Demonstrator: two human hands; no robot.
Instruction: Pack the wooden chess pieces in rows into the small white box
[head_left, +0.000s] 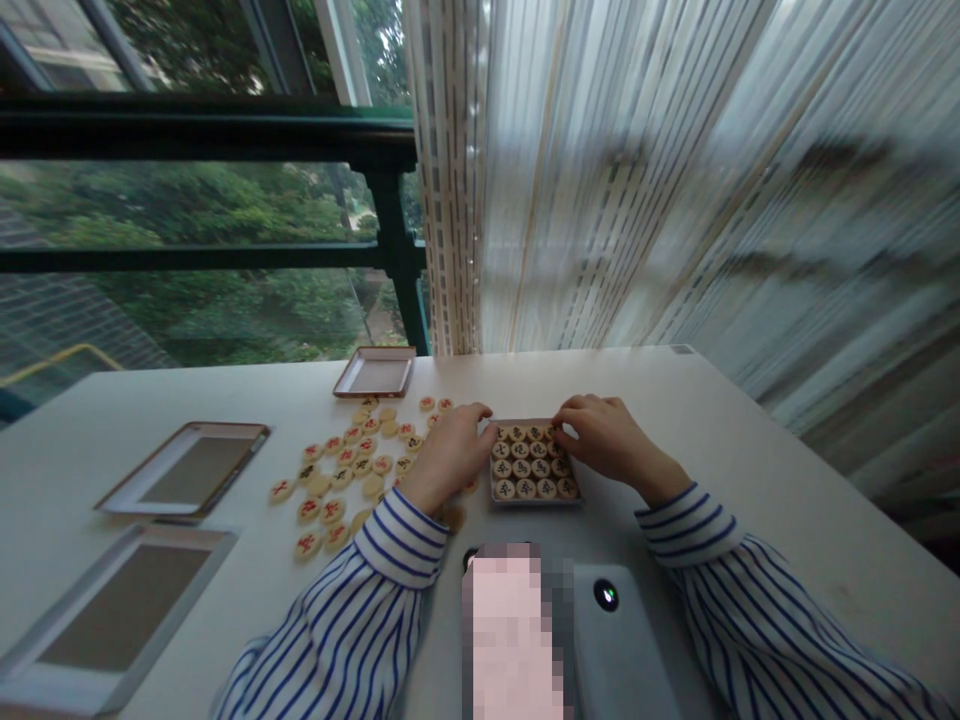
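A small square box (537, 503) stands on the table, filled with rows of round wooden Chinese chess pieces (522, 468) bearing dark characters. My left hand (454, 448) is at the box's far left corner, thumb and fingertips bent against its edge. At the far right corner, my right hand (611, 437) pinches the rim with its thumb and curled fingers. Loose Chinese chess pieces (345, 474) lie scattered to the left, many with red characters, some with dark ones and some blank side up. My left hand and sleeve hide part of that pile.
A shallow box part (412, 371) lies behind the loose pieces. Two larger open trays or lids (262, 434), (221, 545) rest at the left. Near me are a pixelated phone-like object (510, 630) and a white device (626, 640) with a lit round display. A curtain (525, 200) hangs behind the white table (757, 480).
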